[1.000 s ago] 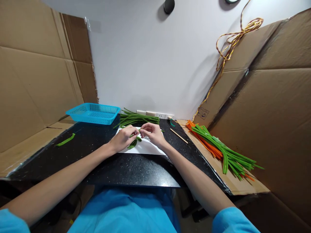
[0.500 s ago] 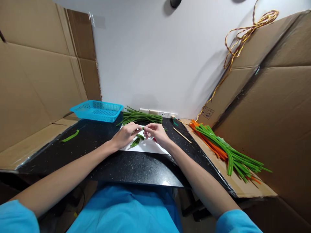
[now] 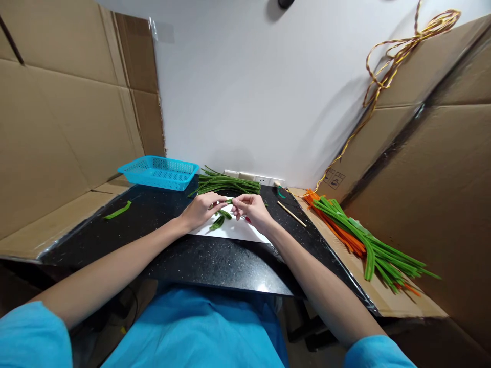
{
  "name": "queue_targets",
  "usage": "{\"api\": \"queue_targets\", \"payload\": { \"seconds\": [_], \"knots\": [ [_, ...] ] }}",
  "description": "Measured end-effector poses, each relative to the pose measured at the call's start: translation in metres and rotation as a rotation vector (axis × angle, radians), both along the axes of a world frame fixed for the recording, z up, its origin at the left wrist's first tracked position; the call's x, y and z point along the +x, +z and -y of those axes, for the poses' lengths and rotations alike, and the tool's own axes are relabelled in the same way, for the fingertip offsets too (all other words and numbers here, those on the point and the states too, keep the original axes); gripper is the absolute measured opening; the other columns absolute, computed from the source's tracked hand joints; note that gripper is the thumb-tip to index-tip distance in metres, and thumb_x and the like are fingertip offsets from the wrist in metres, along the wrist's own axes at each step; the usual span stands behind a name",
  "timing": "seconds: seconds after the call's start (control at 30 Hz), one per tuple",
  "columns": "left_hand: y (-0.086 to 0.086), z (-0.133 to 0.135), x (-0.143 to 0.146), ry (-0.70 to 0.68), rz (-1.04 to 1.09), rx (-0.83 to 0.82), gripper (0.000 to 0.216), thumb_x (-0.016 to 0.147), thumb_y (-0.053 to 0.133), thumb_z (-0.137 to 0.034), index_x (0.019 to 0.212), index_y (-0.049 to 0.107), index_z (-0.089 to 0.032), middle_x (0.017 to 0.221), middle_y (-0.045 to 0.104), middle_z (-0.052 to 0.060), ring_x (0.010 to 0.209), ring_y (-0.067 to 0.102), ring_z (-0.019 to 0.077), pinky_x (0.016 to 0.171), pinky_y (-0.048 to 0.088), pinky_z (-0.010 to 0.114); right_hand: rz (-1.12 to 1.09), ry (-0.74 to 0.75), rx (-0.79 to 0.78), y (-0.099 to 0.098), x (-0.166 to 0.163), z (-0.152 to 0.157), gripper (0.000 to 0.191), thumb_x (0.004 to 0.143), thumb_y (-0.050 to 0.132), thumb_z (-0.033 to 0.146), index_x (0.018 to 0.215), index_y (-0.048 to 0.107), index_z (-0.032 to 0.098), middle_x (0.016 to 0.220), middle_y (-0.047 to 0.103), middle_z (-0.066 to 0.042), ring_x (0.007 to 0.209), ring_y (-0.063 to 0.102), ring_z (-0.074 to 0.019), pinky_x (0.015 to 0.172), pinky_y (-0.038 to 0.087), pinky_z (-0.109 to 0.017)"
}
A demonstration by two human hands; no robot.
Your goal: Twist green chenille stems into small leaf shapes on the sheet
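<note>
My left hand (image 3: 202, 208) and my right hand (image 3: 251, 208) meet over a white sheet (image 3: 233, 231) on the black counter (image 3: 161, 225). Both pinch the two ends of a thin green strip (image 3: 229, 201) held between them. Small green leaf-shaped pieces (image 3: 219, 220) lie on the sheet just below my hands. A bundle of dark green strips (image 3: 226, 184) lies behind the sheet near the wall.
A blue plastic basket (image 3: 159, 172) stands at the back left. A lone green piece (image 3: 117, 210) lies on the counter's left edge. A wooden stick (image 3: 291, 213) lies right of my hands. Green and orange strips (image 3: 360, 240) are heaped on cardboard at the right. Cardboard walls flank both sides.
The view has shifted slightly right and down. My hands have lifted a little off the sheet, still pinching the green strip together; the leaf pieces stay on the sheet.
</note>
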State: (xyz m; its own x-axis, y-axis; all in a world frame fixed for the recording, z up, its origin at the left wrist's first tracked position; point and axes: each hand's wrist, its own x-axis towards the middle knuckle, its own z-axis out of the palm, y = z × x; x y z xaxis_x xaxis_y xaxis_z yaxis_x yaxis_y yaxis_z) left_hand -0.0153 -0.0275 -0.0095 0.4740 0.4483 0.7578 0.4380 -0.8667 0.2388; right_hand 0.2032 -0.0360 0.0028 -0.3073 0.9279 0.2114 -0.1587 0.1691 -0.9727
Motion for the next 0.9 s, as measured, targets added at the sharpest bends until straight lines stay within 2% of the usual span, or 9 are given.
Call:
{"api": "queue_targets", "payload": {
  "seconds": [0.17,0.33,0.5,0.6,0.73,0.9],
  "knots": [
    [-0.0006,0.0005,0.0015,-0.011,-0.042,0.018,0.018,0.106,0.056,-0.026,0.106,0.071,-0.015,0.092,0.074,0.007,0.080,0.068,0.0182,0.076,0.052,0.030,-0.023,0.009,-0.072,-0.0013,0.0003,-0.0008,0.041,0.062,0.098,0.047,0.073,0.075,0.014,0.069,0.072,-0.006,0.057,0.062,-0.0131,0.053,0.051,-0.026],
    [0.0034,0.0015,-0.0006,0.019,-0.187,0.101,0.021,0.109,0.046,-0.023,0.100,0.063,-0.015,0.088,0.066,0.006,0.078,0.063,0.0180,0.069,0.046,0.028,-0.005,0.020,-0.090,-0.0005,0.0004,0.0004,0.041,0.061,0.098,0.045,0.073,0.075,0.014,0.068,0.072,-0.005,0.054,0.061,-0.0120,0.054,0.051,-0.026],
    [0.0041,0.0005,-0.0021,0.046,-0.307,0.140,0.017,0.107,0.046,-0.016,0.095,0.059,-0.017,0.086,0.060,0.005,0.075,0.059,0.0182,0.065,0.041,0.028,0.012,0.027,-0.107,-0.0004,0.0012,0.0012,0.043,0.060,0.099,0.048,0.071,0.075,0.014,0.066,0.071,-0.004,0.053,0.060,-0.0119,0.052,0.051,-0.026],
    [0.0019,-0.0002,-0.0015,-0.007,-0.275,0.077,0.017,0.104,0.046,-0.011,0.095,0.058,-0.018,0.087,0.061,0.004,0.076,0.059,0.0175,0.067,0.043,0.027,0.026,0.025,-0.105,-0.0001,0.0017,0.0010,0.043,0.061,0.098,0.048,0.072,0.076,0.014,0.066,0.071,-0.005,0.054,0.060,-0.0122,0.052,0.050,-0.026],
    [-0.0023,-0.0023,-0.0010,-0.065,-0.129,-0.035,0.014,0.105,0.048,-0.016,0.094,0.056,-0.018,0.087,0.063,0.004,0.078,0.062,0.0170,0.070,0.045,0.027,0.031,0.018,-0.084,0.0015,0.0016,0.0025,0.041,0.062,0.098,0.047,0.073,0.076,0.014,0.068,0.072,-0.005,0.055,0.061,-0.0126,0.053,0.050,-0.026],
    [-0.0030,-0.0039,-0.0017,-0.070,-0.115,-0.040,0.015,0.105,0.048,-0.018,0.092,0.054,-0.019,0.086,0.064,0.004,0.079,0.063,0.0181,0.072,0.045,0.028,0.026,0.014,-0.082,0.0027,0.0001,0.0055,0.041,0.065,0.097,0.048,0.072,0.074,0.014,0.067,0.070,-0.004,0.053,0.060,-0.0124,0.052,0.049,-0.027]
  ]
}}
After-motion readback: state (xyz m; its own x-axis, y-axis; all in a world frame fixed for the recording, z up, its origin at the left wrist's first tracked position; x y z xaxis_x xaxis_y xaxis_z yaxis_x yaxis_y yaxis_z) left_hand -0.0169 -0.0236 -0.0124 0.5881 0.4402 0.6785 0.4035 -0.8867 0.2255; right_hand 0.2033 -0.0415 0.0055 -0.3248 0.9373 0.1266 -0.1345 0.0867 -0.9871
